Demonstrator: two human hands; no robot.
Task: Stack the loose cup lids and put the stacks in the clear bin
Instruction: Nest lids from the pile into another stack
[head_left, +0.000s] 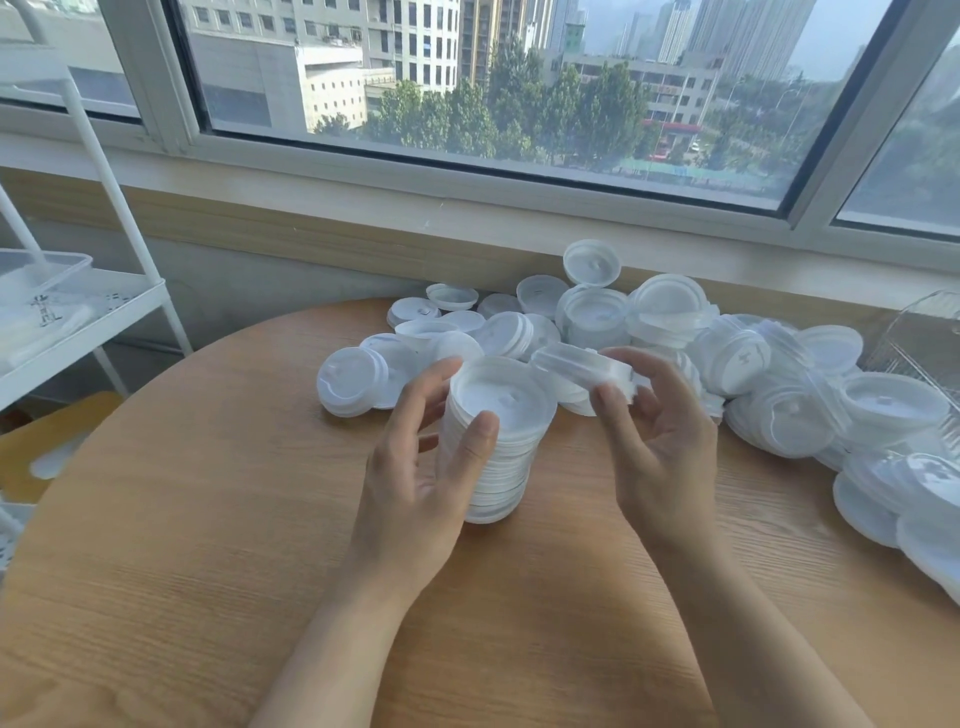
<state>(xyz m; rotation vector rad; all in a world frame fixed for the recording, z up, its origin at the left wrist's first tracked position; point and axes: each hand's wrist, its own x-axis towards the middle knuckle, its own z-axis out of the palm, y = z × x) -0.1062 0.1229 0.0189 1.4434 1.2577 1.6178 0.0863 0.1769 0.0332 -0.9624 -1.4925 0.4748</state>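
Head view shows one tall stack of lids (496, 441) standing mid-frame on the wooden surface (208, 519), steadied by the curled left hand (431, 467). Just beside it, the right hand (660, 441) pinches another lid (582, 366). Most work looks undone: a loose pile (675, 332) fills the right. The clear bin (919, 332) is cut off at the right edge, contents unreadable.

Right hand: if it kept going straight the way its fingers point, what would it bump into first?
The right hand, holding a few lids, points up and leftward. It would likely first meet the top of the lid stack gripped by the left hand, though depth is uncertain.
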